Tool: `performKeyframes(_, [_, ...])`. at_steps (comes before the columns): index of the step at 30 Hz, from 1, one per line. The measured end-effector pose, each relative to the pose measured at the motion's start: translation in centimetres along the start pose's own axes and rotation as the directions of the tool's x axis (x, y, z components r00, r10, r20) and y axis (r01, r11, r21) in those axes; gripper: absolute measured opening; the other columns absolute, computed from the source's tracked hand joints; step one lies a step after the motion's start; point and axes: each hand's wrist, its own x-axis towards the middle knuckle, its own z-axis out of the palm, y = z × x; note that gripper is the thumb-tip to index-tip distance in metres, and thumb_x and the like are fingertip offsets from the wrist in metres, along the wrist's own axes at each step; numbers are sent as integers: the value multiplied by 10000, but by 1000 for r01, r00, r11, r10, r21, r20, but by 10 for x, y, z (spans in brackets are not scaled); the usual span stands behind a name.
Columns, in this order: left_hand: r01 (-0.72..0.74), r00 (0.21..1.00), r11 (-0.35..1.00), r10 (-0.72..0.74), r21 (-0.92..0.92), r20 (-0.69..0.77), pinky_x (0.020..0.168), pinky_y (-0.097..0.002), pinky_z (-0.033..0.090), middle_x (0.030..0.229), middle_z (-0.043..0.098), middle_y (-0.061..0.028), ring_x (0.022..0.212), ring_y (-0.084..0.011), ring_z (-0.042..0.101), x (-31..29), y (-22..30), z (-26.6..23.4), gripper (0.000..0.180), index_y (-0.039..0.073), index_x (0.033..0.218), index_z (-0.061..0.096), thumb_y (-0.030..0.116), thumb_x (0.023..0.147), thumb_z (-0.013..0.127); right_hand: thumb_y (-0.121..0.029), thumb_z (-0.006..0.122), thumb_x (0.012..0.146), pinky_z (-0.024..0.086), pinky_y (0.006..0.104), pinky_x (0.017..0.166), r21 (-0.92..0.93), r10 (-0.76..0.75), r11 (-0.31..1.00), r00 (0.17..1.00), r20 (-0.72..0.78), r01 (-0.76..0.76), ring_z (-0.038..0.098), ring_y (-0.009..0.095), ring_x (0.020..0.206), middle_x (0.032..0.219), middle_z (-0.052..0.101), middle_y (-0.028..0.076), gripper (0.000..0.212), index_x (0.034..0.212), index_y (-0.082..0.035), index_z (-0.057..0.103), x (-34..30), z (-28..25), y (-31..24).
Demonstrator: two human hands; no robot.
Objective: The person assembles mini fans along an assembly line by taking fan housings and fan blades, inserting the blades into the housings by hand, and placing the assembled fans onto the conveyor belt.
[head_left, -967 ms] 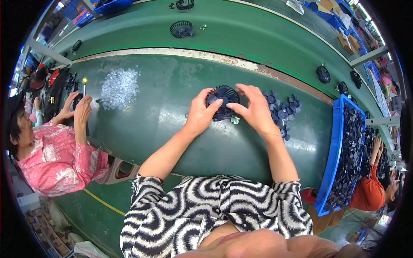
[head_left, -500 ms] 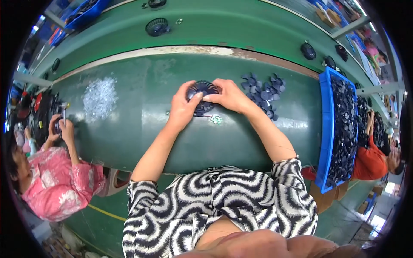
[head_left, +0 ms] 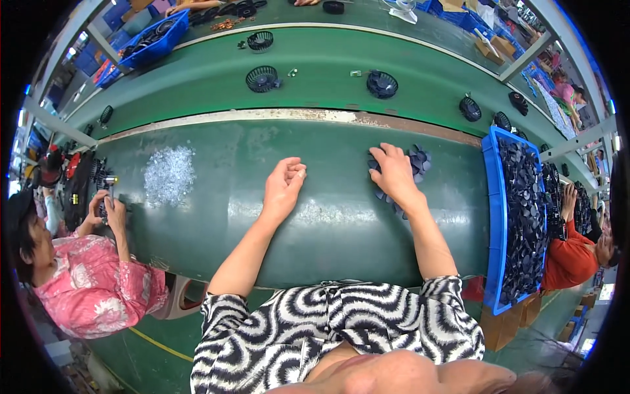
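Note:
My left hand (head_left: 284, 187) is over the middle of the green work table (head_left: 328, 246), its fingers curled in and the thumb against them. Whatever it may hold is hidden. To the right, my right hand (head_left: 397, 176) reaches over a small pile of dark fan blades (head_left: 420, 164), fingers spread and touching the pile, partly covering it. Beyond the table, a round dark fan housing (head_left: 382, 84) lies on the green conveyor belt (head_left: 315, 56), with a small green circuit board (head_left: 356, 73) beside it.
Small clear pieces (head_left: 169, 176) are heaped on the table's left. A blue crate (head_left: 493, 223) full of dark fan blades stands at the right edge. More fan housings (head_left: 263, 79) lie on the belt. Co-workers sit left, in pink (head_left: 98, 282), and right, in red (head_left: 567, 256).
The fan housing has left my hands; one with a circuit board now lies on the belt ahead. My right hand has moved right onto the fan blades. The view has tilted up.

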Motion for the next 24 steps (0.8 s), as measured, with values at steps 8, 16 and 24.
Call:
performKeyframes(8, [-29,987,983,0,180,160,818,-311,499,1103,610,-145,959,-207,607,19,43,13,369,-21,1205,515,127,879,606,-68,608,806,494,420,807,278,19,959,966,-259,56,600,350,945,1038,615,173,311,1112,-16,588,3,1,-1])
performKeyframes(16, [-374,736,135,645,917,205,894,-450,433,1104,560,-174,1047,-345,530,203,10,-37,414,-1,1132,513,50,745,648,-79,609,888,505,260,692,733,51,679,998,-24,-17,660,148,800,866,651,93,326,1191,10,529,-45,58,-69])
performKeyframes(24, [-510,811,374,509,774,288,838,-429,415,897,604,-112,901,-316,561,150,44,-20,186,60,956,590,82,779,641,-56,591,912,507,238,633,900,220,400,971,91,-175,651,106,737,860,648,76,304,1199,17,519,-39,62,-59])
